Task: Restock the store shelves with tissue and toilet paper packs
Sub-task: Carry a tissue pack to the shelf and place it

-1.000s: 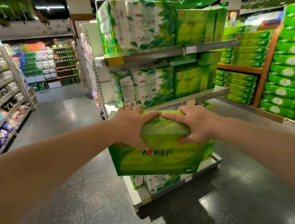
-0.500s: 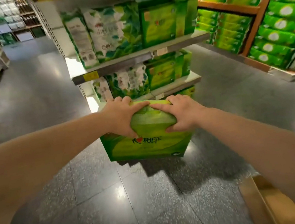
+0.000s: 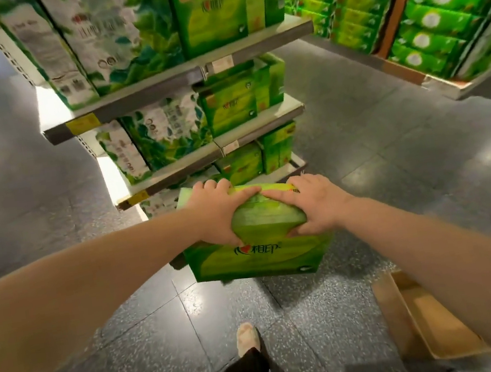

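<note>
The green tissue pack (image 3: 257,256) sits at frame center, long face toward the camera, red-and-white logo visible, plastic top bulging. It is held off the floor, in front of the store shelves (image 3: 178,78) stocked with green packs.

Two hands are seen, the left hand (image 3: 221,213) and the right hand (image 3: 314,204), and one green tissue pack (image 3: 260,254) is held between them. Three metal shelves (image 3: 160,85) are counted on the rack. One cardboard box (image 3: 420,319) and one shoe (image 3: 247,337) are seen on the floor.
</note>
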